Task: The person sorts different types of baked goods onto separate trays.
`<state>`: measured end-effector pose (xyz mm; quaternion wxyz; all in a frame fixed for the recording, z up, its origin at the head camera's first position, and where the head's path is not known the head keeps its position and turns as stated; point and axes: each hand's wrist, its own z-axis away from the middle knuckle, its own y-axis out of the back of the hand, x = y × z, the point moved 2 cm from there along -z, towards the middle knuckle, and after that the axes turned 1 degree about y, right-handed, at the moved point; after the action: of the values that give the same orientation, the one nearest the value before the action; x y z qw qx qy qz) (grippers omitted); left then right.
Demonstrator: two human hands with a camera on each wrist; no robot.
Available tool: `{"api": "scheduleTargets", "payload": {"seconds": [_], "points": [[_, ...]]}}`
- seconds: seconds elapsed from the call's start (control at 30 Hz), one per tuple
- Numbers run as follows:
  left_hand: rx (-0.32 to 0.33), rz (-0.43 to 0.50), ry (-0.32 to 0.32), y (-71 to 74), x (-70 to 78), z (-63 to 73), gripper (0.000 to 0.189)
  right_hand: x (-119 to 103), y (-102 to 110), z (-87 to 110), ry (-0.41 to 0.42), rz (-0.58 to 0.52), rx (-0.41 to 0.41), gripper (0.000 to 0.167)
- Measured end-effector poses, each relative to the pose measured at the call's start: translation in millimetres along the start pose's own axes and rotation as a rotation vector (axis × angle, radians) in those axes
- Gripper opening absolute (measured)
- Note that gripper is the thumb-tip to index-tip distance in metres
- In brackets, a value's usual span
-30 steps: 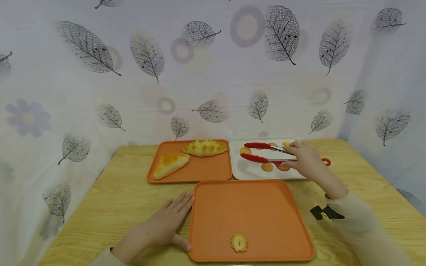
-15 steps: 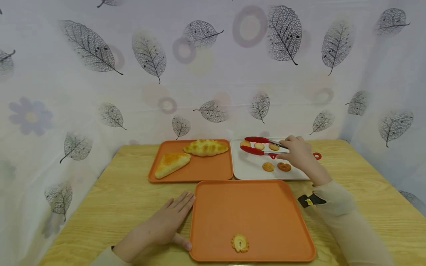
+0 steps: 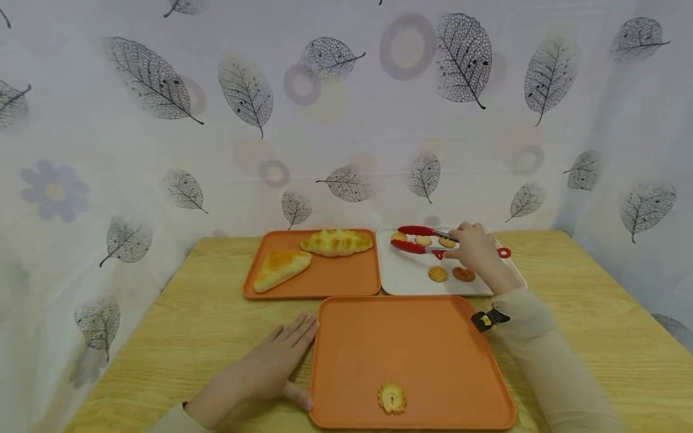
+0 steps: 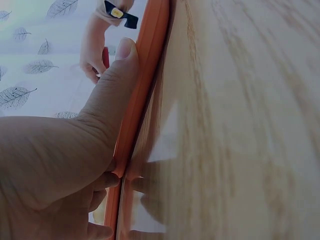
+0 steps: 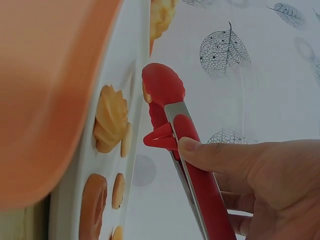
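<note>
My right hand grips red-tipped metal tongs over the white tray. The tongs' two tips are spread apart around a round cookie at the tray's far left corner. In the right wrist view, my thumb presses the red handle of the tongs, and the tongs' head partly hides that cookie. My left hand lies at the left edge of the front orange tray, fingers straight, its fingertips and thumb at the rim. A fluted pale cookie lies near that tray's front edge.
Several cookies share the white tray, among them a swirled cookie and a pretzel-shaped cookie. On the back left orange tray are a triangular bread and a long ridged bread. A leaf-patterned cloth hangs behind the table.
My right hand has shifted left over the white tray, and the gap between the tongs' tips has narrowed around the far left cookie. My left hand has stayed at the orange tray's rim.
</note>
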<state>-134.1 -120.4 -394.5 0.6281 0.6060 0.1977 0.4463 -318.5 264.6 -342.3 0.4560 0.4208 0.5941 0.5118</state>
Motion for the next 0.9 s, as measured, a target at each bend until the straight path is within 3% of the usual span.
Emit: {"api": "scheduleTargets", "payload": {"seconds": [0.4, 0.9], "points": [[0.006, 0.0, 0.009, -2.0, 0.8, 0.8, 0.124, 0, -13, -16.8, -0.027, -0.026, -0.033, 0.054], [0.015, -0.007, 0.01, -4.3, 4.2, -0.2, 0.123, 2, -15, -13.8, -0.008, -0.038, -0.042, 0.059]]}}
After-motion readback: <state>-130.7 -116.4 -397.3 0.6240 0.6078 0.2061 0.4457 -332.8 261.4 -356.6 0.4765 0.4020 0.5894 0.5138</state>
